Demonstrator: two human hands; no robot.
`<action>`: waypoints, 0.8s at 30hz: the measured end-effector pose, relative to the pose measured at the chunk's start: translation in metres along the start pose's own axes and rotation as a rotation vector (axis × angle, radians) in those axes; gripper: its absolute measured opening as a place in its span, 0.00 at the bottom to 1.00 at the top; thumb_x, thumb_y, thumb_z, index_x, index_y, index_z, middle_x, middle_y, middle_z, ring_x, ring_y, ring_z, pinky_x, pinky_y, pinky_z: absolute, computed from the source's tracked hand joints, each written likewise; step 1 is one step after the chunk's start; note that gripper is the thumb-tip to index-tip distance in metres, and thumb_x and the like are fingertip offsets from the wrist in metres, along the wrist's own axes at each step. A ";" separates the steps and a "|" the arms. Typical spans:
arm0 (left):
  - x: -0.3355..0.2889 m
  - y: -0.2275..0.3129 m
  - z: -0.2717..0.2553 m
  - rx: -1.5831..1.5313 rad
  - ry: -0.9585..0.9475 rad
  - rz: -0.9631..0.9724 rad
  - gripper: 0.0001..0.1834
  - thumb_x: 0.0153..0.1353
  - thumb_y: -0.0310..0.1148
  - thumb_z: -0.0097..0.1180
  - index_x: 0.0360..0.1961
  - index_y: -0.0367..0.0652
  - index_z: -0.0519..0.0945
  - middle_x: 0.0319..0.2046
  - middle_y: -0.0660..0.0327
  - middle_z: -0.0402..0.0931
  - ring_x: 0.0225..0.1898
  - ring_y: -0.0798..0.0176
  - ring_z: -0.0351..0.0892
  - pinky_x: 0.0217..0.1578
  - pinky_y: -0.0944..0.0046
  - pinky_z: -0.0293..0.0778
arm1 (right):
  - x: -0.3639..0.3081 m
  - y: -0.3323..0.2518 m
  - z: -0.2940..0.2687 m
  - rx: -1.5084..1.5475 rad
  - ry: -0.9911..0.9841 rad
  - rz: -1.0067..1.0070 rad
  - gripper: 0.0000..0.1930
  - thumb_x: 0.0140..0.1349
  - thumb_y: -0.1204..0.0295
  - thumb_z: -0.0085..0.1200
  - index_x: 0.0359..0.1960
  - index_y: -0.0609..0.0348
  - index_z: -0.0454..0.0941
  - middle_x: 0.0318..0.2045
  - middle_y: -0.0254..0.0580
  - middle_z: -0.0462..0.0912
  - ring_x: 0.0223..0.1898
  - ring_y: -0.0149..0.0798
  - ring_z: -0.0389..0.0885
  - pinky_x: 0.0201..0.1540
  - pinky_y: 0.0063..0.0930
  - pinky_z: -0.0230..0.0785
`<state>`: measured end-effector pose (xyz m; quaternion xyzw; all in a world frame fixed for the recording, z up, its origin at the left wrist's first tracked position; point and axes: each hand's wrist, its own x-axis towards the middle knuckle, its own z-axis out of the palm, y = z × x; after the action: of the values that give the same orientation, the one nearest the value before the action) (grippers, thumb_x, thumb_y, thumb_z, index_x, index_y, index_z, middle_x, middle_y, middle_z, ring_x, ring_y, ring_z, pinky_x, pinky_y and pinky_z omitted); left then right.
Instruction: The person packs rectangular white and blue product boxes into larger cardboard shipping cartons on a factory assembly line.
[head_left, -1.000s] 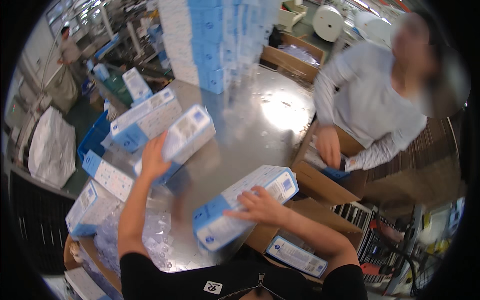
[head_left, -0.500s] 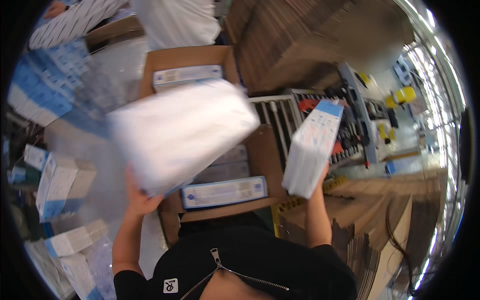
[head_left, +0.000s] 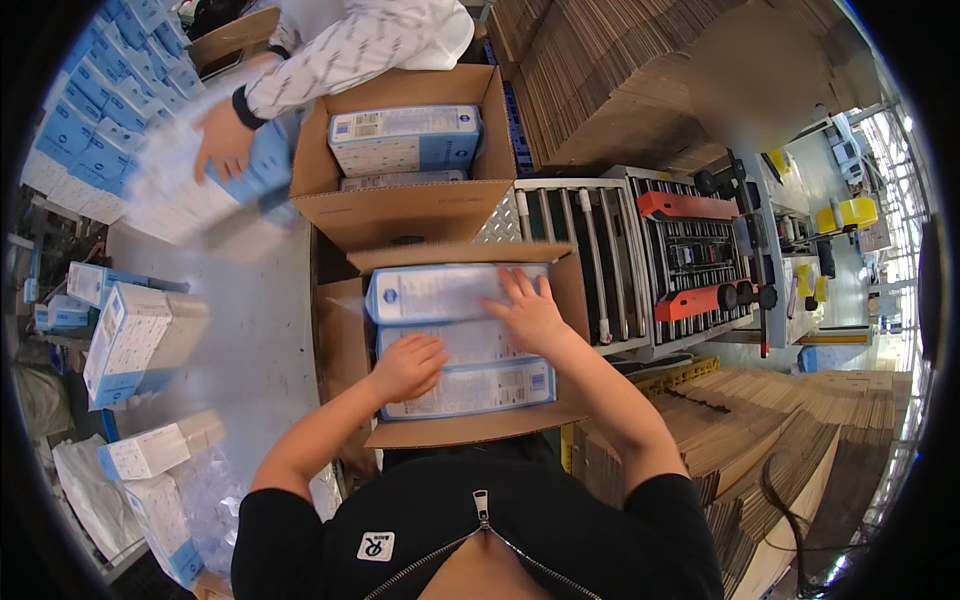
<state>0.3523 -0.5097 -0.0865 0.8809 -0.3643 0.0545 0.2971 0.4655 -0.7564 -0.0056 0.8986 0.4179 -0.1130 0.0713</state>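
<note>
- Hands lay flat inside the near cardboard carton [head_left: 565,290], which stood open directly in front of the person.
- Left hand [head_left: 408,366] rested palm down, fingers spread loosely and gripping nothing, on the middle blue-and-white box [head_left: 465,343] of three packed flat in that carton.
- Right hand [head_left: 528,311] pressed with fingers splayed, likewise holding nothing, across the seam between the far box [head_left: 430,293] and the middle one, toward the carton's right wall.
- The nearest box [head_left: 490,388] lay uncovered just below the left hand, touching the middle box.
- A second open carton [head_left: 400,210] stood just beyond the first, their flaps meeting, with a similar box [head_left: 405,138] lying in it.
- To the far left, a co-worker's hand [head_left: 222,140], coming out of a striped sleeve [head_left: 345,50], was on a blurred blue-and-white box [head_left: 190,190] over the grey table [head_left: 255,330].
- More such boxes stood along the table's left edge, one upright box [head_left: 125,340] among them, and a stacked wall of blue boxes [head_left: 90,130] rose at the far left.
- To the right of the cartons ran a roller conveyor [head_left: 585,260] leading into a machine with red bars [head_left: 700,250].
- Stacks of flattened cardboard [head_left: 800,420] filled the near right and the far middle.
</note>
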 end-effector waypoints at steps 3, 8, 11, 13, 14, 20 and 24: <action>-0.025 0.015 -0.030 0.069 0.282 -0.674 0.18 0.53 0.32 0.55 0.46 0.37 0.74 0.52 0.45 0.66 0.59 0.47 0.61 0.57 0.55 0.59 | -0.025 0.011 -0.005 0.300 0.109 0.042 0.32 0.51 0.61 0.59 0.60 0.47 0.66 0.60 0.58 0.63 0.61 0.52 0.62 0.58 0.52 0.56; -0.076 0.001 0.069 -0.956 0.534 -1.129 0.34 0.69 0.53 0.29 0.63 0.35 0.57 0.59 0.54 0.61 0.59 0.59 0.61 0.59 0.62 0.57 | -0.106 0.075 -0.064 0.845 0.008 0.970 0.37 0.62 0.50 0.44 0.65 0.62 0.51 0.48 0.58 0.76 0.48 0.56 0.76 0.50 0.41 0.68; -0.079 -0.010 0.098 -0.795 0.293 -1.117 0.35 0.68 0.52 0.30 0.66 0.34 0.52 0.67 0.47 0.47 0.69 0.51 0.40 0.67 0.62 0.39 | -0.089 0.062 0.043 0.840 -0.076 0.463 0.45 0.62 0.43 0.41 0.68 0.63 0.37 0.50 0.60 0.75 0.53 0.54 0.73 0.53 0.38 0.67; -0.121 -0.027 0.123 -0.539 0.343 -1.355 0.33 0.69 0.50 0.27 0.63 0.32 0.57 0.64 0.43 0.53 0.67 0.48 0.49 0.65 0.58 0.46 | -0.066 0.049 0.049 1.169 -0.458 0.457 0.54 0.55 0.43 0.53 0.68 0.64 0.33 0.56 0.62 0.67 0.58 0.51 0.67 0.60 0.35 0.59; -0.125 -0.031 0.108 -0.566 0.525 -1.500 0.32 0.69 0.49 0.27 0.62 0.31 0.58 0.62 0.42 0.56 0.66 0.47 0.53 0.64 0.56 0.49 | -0.065 0.054 0.052 1.148 -0.542 0.359 0.55 0.53 0.44 0.56 0.68 0.63 0.33 0.58 0.62 0.64 0.60 0.51 0.65 0.61 0.36 0.57; 0.012 0.038 -0.052 -0.219 -0.107 -0.385 0.31 0.57 0.42 0.51 0.59 0.35 0.64 0.60 0.46 0.61 0.63 0.46 0.58 0.62 0.51 0.53 | -0.106 0.037 -0.008 0.384 -0.939 -0.400 0.57 0.44 0.46 0.65 0.68 0.61 0.41 0.61 0.59 0.56 0.64 0.52 0.55 0.63 0.45 0.52; 0.103 0.007 -0.051 -0.064 -0.129 -0.303 0.12 0.50 0.36 0.57 0.33 0.40 0.78 0.29 0.54 0.76 0.33 0.49 0.75 0.40 0.51 0.68 | -0.069 0.070 0.026 0.282 0.082 0.516 0.59 0.29 0.56 0.73 0.66 0.51 0.49 0.62 0.57 0.57 0.63 0.54 0.57 0.55 0.45 0.62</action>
<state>0.4291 -0.5477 -0.0092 0.9177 -0.2470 -0.0591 0.3056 0.4721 -0.8575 -0.0101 0.9800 0.1586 -0.1116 -0.0448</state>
